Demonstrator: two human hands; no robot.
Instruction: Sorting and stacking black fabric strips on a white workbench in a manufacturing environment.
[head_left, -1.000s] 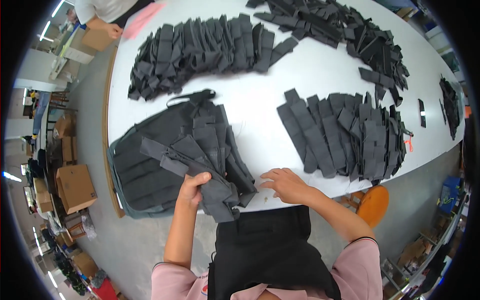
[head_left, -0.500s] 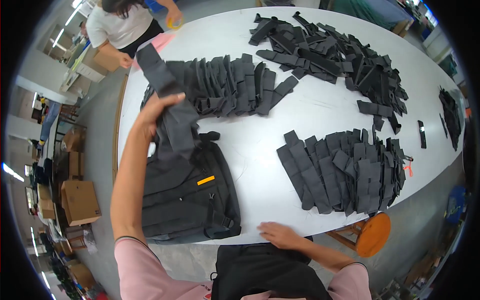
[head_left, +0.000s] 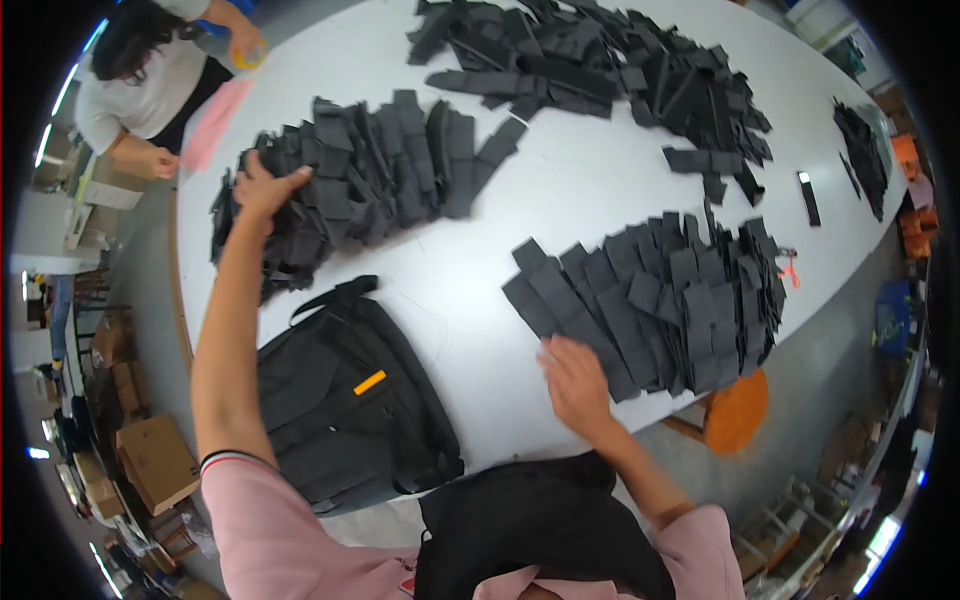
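Note:
My left hand (head_left: pixel 262 187) is stretched far out to the left, fingers spread and pressing down on the near end of a long row of black fabric pieces (head_left: pixel 385 170). My right hand (head_left: pixel 574 378) rests open at the near left corner of another fanned stack of black fabric pieces (head_left: pixel 660 300), fingers touching its front pieces. A black bag (head_left: pixel 340 400) with a small orange tab lies flat at the table's near edge between my arms.
A white table (head_left: pixel 560 190) carries a third loose heap of black pieces (head_left: pixel 600 75) at the back. Another person (head_left: pixel 150 85) stands at the far left corner. An orange stool (head_left: pixel 735 412) sits under the near edge. Cardboard boxes (head_left: pixel 150 460) are on the floor left.
My left hand carried a black piece from the bag up to the far left row and laid it down. My right hand moved from the table's edge onto the right stack.

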